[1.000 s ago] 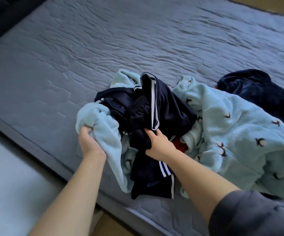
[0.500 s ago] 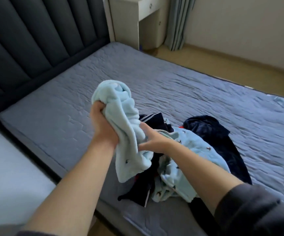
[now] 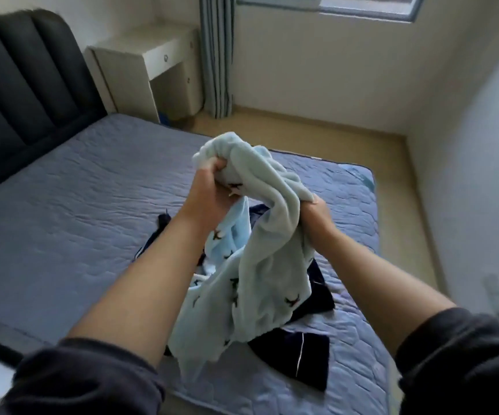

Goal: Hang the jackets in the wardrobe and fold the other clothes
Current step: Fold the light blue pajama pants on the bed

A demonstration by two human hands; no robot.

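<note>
Left hand (image 3: 209, 193) and right hand (image 3: 317, 217) both clutch the bunched blue fleece (image 3: 260, 283) above the dark clothes (image 3: 296, 354), so it is better to find its shoulders first and shake it open.

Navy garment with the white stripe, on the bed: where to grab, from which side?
Probably its near corner, pinched from above on the person's side. That panel of the navy garment lies flat and bare on the mattress; farther in, the light blue fleece, bunched in the left hand and right hand, hangs over it.
</note>
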